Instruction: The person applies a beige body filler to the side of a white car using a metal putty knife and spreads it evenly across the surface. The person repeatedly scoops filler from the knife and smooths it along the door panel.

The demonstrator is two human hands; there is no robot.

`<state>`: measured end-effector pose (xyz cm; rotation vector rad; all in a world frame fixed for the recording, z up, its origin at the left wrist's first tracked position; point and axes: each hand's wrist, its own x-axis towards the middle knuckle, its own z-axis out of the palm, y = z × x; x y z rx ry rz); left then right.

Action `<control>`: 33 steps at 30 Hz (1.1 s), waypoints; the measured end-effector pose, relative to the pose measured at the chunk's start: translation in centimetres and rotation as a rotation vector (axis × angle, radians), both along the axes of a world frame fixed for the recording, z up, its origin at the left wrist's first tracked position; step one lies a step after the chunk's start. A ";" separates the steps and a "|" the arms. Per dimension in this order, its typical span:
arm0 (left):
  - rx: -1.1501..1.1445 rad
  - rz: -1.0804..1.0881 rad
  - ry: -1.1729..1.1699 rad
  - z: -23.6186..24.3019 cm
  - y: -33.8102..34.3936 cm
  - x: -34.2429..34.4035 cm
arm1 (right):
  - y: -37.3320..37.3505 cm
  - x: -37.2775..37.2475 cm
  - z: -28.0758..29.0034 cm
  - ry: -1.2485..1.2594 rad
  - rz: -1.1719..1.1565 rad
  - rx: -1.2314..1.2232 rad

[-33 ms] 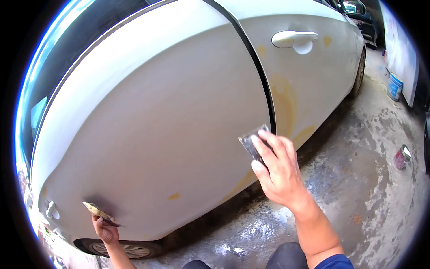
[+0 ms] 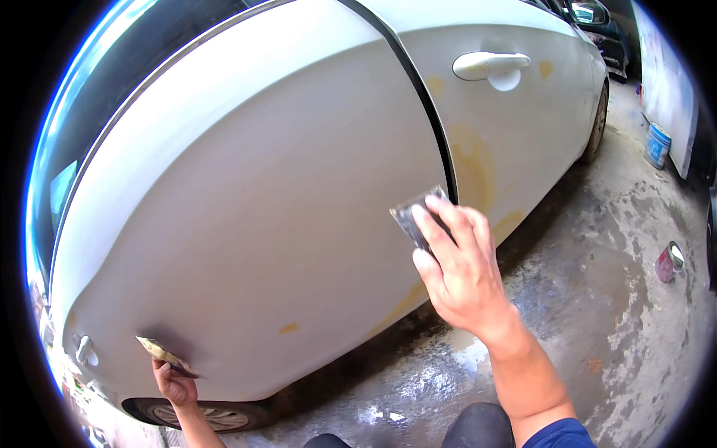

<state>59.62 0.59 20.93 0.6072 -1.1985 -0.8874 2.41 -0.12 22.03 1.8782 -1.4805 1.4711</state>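
My right hand [image 2: 467,276] is closed on a dark grey, flat rectangular piece [image 2: 408,219] with worn pale edges, fingers laid over its face. It is over the white car's rear door panel [image 2: 299,201], just left of the black door gap; whether it touches the paint I cannot tell. At lower left my left hand [image 2: 177,386] grips a thin flat piece [image 2: 159,354] with a cream-yellow face, close to the panel above the rear wheel. Yellowish patches mark the panel, one a small spot [image 2: 289,328], another a larger smear [image 2: 470,168] beside the gap.
A white door handle [image 2: 491,66] sits up on the front door. On the wet, stained concrete floor [image 2: 575,299] at right stand a reddish can [image 2: 669,263] and a blue can [image 2: 657,146]. The rear wheel [image 2: 205,415] lies at the lower left; my knees show at the bottom edge.
My right hand has moved a little up and to the left with the dark flat piece. My left hand has hardly moved.
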 end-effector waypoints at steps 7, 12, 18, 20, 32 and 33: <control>0.009 0.149 0.023 0.5 0.5 -3.0 | -4.9 0.7 6.4 0.080 -0.137 -0.032; -0.001 0.093 -0.020 0.2 0.3 -1.9 | -6.2 1.1 7.5 0.084 -0.167 -0.023; 0.018 -0.096 -0.040 0.0 0.5 0.5 | -6.8 0.9 6.8 0.116 -0.171 -0.018; 0.024 0.014 -0.009 -0.3 0.4 -0.1 | -6.5 0.6 6.6 0.135 -0.167 0.005; 0.027 -0.001 -0.002 -0.6 0.3 0.3 | -5.3 0.9 8.8 0.158 -0.210 0.120; 0.035 -0.004 -0.002 -0.4 0.6 0.5 | -5.1 0.7 8.8 0.166 -0.192 0.147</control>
